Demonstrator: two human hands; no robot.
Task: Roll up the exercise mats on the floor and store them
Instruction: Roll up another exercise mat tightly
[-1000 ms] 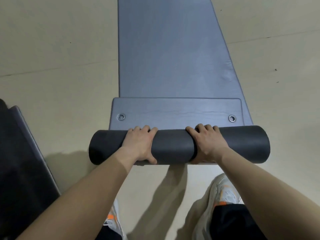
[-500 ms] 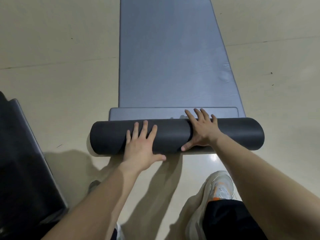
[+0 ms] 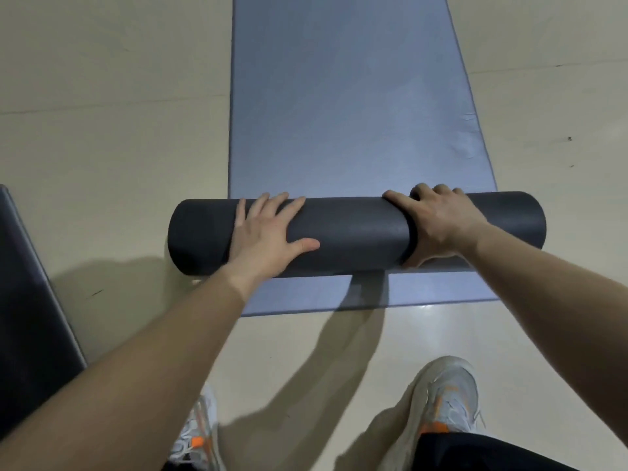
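Because my two hands sit on it differently, the thing I worry about most in the head view is the roll going crooked. My left hand lies flat on top of it, fingers straight and spread, thumb pointing toward the middle, only pressing down and holding nothing. My right hand is bent over the crest, fingers curled down the far side, thumb stretched along the top, so it has a real grip. If the gripping side pulls harder than the flat palm pushes, I think one end would run ahead, and the layers would slide sideways into a cone. A slack push could also leave the roll loose enough to spring open once I let go. The dark roll lies crosswise under both palms, its ends poking out past my hands on each side. It rests on the blue-grey mat, which stretches flat away from me along the floor; a narrow strip of the same blue shows on my side of the roll as well. My shoes stand well back from it, and a dark padded thing lies off to my left, apart from the roll.
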